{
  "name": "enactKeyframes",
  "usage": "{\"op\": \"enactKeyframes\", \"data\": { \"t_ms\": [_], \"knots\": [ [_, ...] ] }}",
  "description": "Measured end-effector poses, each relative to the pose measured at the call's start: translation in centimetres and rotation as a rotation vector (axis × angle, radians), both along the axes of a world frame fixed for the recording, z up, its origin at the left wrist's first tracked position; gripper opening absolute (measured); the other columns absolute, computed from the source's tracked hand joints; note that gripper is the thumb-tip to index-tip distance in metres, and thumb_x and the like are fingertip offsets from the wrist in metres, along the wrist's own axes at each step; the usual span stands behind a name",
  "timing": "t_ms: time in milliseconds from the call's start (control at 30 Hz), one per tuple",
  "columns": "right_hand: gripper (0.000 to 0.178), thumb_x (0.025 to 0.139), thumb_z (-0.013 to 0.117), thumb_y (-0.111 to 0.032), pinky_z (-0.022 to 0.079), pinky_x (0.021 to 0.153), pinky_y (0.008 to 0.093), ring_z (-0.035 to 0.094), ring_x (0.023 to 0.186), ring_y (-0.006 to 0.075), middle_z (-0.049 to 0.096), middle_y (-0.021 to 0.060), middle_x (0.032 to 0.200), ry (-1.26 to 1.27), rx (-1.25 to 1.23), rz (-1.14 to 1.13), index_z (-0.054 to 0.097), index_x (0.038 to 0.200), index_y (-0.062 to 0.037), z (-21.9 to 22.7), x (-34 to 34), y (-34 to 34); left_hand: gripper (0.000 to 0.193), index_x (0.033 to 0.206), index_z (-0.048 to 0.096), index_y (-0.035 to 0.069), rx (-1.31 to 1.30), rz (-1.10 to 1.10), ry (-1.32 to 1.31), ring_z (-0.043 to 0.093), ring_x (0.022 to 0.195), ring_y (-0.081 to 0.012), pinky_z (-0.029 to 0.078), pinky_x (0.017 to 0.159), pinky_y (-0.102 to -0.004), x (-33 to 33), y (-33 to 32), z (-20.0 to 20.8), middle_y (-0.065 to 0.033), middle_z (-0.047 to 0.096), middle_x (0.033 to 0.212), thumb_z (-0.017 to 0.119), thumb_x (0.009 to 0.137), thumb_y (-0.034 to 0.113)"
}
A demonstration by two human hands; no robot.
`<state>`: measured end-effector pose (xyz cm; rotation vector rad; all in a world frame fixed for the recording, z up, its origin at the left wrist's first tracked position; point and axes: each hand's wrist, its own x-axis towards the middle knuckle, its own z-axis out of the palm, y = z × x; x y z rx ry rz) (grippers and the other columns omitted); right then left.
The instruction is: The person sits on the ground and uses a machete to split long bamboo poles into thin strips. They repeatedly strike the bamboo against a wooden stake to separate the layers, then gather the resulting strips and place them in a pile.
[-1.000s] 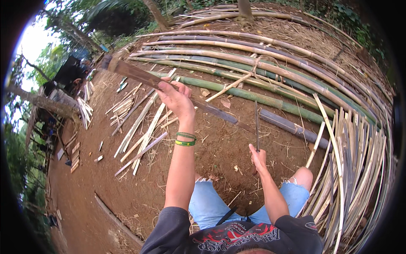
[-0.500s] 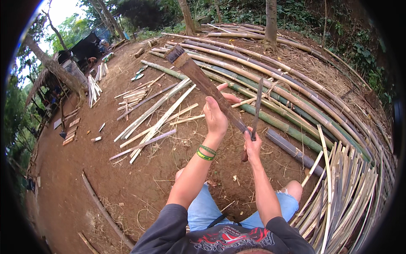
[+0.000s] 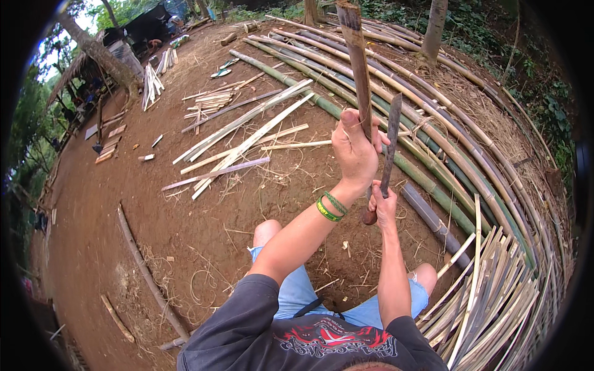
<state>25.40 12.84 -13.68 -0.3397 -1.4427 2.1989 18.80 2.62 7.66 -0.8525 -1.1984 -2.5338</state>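
My left hand grips a dark brown split bamboo piece around its lower part. The piece stands nearly upright, with a ragged pale top end; its lower end is hidden behind that hand. Just below and to the right, my right hand is closed on the handle of a machete. Its dark blade points up and leans slightly right, beside my left fingers. The rounded brown butt of the handle sticks out under the right hand. Whether blade and bamboo touch, I cannot tell.
Long bamboo poles lie across the right and far side. A big bundle of thin strips is at lower right. Pale split slats and a stick lie on the dirt at left. Trees, sandals and a shelter stand farther off.
The bamboo piece has swung from leaning left to nearly upright. My left hand has moved right and now sits lower on the piece. The machete shifted slightly right, and the view turned a little.
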Motion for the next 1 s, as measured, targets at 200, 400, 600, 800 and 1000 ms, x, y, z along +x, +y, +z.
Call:
{"op": "enactKeyframes", "data": {
  "t_ms": [200, 400, 600, 800, 1000],
  "knots": [
    [0.028, 0.088, 0.078, -0.021, 0.031, 0.049, 0.021, 0.041, 0.054, 0.002, 0.051, -0.0069, 0.066, -0.133, 0.333, -0.224, 0.066, 0.1, 0.0005, -0.9, -0.8, 0.5, 0.067, 0.093, 0.064, -0.004, -0.123, 0.156, 0.17, 0.059, 0.054, -0.0142, 0.054, 0.056, -0.0307, -0.1, 0.8, 0.8, -0.0049, 0.058, 0.061, 0.027, 0.107, 0.05],
    [0.028, 0.089, 0.077, -0.025, 0.031, 0.052, 0.0215, 0.041, 0.058, 0.0011, 0.052, -0.0079, 0.065, -0.066, 0.34, -0.494, 0.065, 0.092, -0.0008, -1.6, -2.3, 1.0, 0.044, 0.104, 0.07, -0.003, -0.071, 0.614, 0.686, 0.071, 0.073, -0.0204, 0.053, 0.062, -0.0304, -3.1, -3.2, 7.7, -0.0143, 0.073, 0.088, 0.037, 0.109, 0.026],
    [0.027, 0.093, 0.072, -0.028, 0.031, 0.044, 0.0226, 0.041, 0.048, 0.0032, 0.048, -0.0047, 0.06, 0.008, 0.166, -0.489, 0.058, 0.087, -0.0061, 2.7, -1.7, 2.4, 0.057, 0.13, 0.054, -0.004, -0.021, 0.899, 0.621, 0.071, 0.092, -0.021, 0.059, 0.078, -0.0325, -7.5, -14.6, 12.0, -0.0191, 0.07, 0.106, 0.039, 0.106, 0.045],
    [0.036, 0.095, 0.068, -0.04, 0.032, 0.044, 0.0243, 0.038, 0.046, 0.0056, 0.038, -0.006, 0.055, 0.068, -0.187, -0.355, 0.049, 0.079, -0.0136, 9.7, -3.4, 0.5, 0.082, 0.148, 0.038, 0.003, -1.133, 0.277, 0.316, 0.058, 0.12, -0.0301, 0.047, 0.104, -0.0448, -11.0, -17.6, -10.1, -0.0199, 0.06, 0.13, 0.076, 0.083, 0.035],
    [0.04, 0.092, 0.068, -0.047, 0.031, 0.047, 0.0248, 0.034, 0.048, 0.0063, 0.033, -0.007, 0.056, 0.036, -0.471, -0.272, 0.045, 0.08, -0.0167, 10.9, -5.9, -1.1, 0.066, 0.124, 0.055, 0.005, -1.367, 0.099, 0.24, 0.064, 0.094, -0.0314, 0.051, 0.083, -0.0407, -10.4, -19.0, -23.4, -0.0209, 0.064, 0.101, 0.083, 0.075, 0.039]
  ]
}}
